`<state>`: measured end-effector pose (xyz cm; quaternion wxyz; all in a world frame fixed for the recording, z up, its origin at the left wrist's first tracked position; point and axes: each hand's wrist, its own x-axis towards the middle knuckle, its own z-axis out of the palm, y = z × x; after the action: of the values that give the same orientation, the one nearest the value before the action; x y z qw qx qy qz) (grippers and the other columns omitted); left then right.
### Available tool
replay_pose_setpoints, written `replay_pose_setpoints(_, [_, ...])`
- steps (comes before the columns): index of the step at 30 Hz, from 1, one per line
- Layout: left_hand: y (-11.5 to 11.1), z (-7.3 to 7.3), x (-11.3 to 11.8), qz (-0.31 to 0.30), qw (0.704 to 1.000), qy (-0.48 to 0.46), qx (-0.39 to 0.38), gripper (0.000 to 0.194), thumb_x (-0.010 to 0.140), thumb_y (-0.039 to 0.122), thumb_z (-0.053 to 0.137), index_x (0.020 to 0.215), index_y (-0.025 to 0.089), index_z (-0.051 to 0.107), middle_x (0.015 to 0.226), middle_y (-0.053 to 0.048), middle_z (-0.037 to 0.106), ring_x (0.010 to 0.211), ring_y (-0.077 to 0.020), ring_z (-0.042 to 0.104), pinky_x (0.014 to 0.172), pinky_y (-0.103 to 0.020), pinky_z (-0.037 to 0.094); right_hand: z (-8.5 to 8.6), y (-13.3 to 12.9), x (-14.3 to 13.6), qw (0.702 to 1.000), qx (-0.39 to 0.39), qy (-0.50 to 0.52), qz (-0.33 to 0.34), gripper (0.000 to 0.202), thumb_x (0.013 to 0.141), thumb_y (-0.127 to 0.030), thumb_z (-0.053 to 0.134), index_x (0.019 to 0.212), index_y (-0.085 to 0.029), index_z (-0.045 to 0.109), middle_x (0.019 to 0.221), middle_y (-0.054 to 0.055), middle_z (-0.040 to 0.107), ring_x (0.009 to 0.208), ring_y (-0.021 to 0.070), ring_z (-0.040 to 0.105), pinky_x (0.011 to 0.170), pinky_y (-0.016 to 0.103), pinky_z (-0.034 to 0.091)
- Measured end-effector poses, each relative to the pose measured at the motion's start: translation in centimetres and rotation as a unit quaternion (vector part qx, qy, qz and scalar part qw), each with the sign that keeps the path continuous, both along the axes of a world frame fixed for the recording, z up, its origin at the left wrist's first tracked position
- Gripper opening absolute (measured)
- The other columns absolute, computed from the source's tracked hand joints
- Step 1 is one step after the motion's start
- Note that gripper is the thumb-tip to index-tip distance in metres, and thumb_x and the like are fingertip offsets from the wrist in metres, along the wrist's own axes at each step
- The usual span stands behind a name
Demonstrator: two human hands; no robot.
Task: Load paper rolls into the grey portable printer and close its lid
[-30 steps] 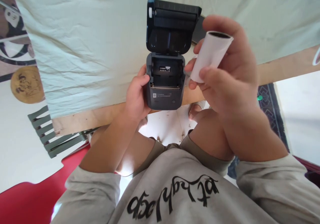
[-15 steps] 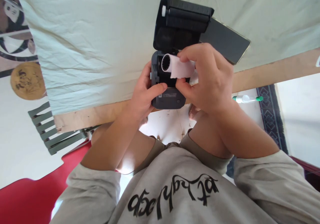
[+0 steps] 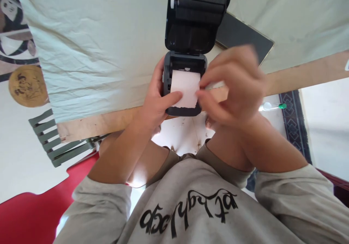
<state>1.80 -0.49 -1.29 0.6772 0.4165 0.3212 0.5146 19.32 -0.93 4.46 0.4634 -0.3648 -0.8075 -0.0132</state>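
My left hand [image 3: 158, 96] is wrapped round the left side of a small black label printer [image 3: 185, 112], its thumb lying over the paper. The printer's lid [image 3: 195, 22] stands flipped up, away from me. A white paper roll [image 3: 185, 87] sits in the open bay, its loose end hanging toward me over the front edge with a ragged tear. My right hand [image 3: 231, 86], blurred by motion, is at the paper's right edge with thumb and forefinger slightly apart; whether a fingertip touches the paper is unclear.
A dark phone [image 3: 244, 36] lies on the pale tablecloth [image 3: 103, 47], partly behind the lid and right hand. The wooden table edge [image 3: 122, 115] runs below the printer. A red chair [image 3: 40, 211], a green slatted piece [image 3: 51, 136] and a bottle with a green cap [image 3: 272, 106] show below.
The paper roll has gone from my right hand down into the printer bay, its loose end now over the front. My right hand's grip has loosened. The left hand still holds the printer.
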Motion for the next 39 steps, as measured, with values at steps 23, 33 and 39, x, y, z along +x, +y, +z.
replay_pose_setpoints(23, [-0.7, 1.3, 0.7, -0.012, 1.000, 0.000, -0.028, 0.033, 0.073, 0.033, 0.072, 0.100, 0.021, 0.061, 0.077, -0.001, 0.059, 0.062, -0.0129, 0.058, 0.051, -0.023, 0.043, -0.6, -0.2, 0.9, 0.993, -0.111, -0.044, -0.003, 0.039, 0.084, -0.053, 0.053, 0.108, -0.022, 0.057, 0.111, 0.010, 0.058, 0.116, 0.0266, 0.053, 0.105, 0.047, 0.040])
replay_pose_setpoints(33, [-0.6, 1.3, 0.6, 0.020, 1.000, 0.009, 0.007, 0.026, 0.074, 0.034, 0.071, 0.097, 0.026, 0.063, 0.085, 0.000, 0.062, 0.070, -0.0134, 0.058, 0.057, -0.025, 0.044, -1.1, -0.2, 0.0, 0.979, -0.173, -0.091, -0.059, 0.058, 0.081, -0.069, 0.050, 0.122, -0.028, 0.050, 0.128, 0.004, 0.057, 0.137, 0.0312, 0.035, 0.115, 0.054, 0.017])
replay_pose_setpoints(39, [-0.4, 2.2, 0.8, 0.008, 0.998, -0.048, -0.030, 0.031, 0.082, 0.043, 0.056, 0.106, 0.022, 0.057, 0.098, -0.004, 0.063, 0.106, -0.0265, 0.058, 0.083, -0.038, 0.049, -1.4, 0.0, 0.4, 0.994, -0.084, -0.066, -0.039, 0.044, 0.084, -0.052, 0.054, 0.118, -0.024, 0.054, 0.126, 0.008, 0.059, 0.130, 0.0309, 0.046, 0.111, 0.051, 0.027])
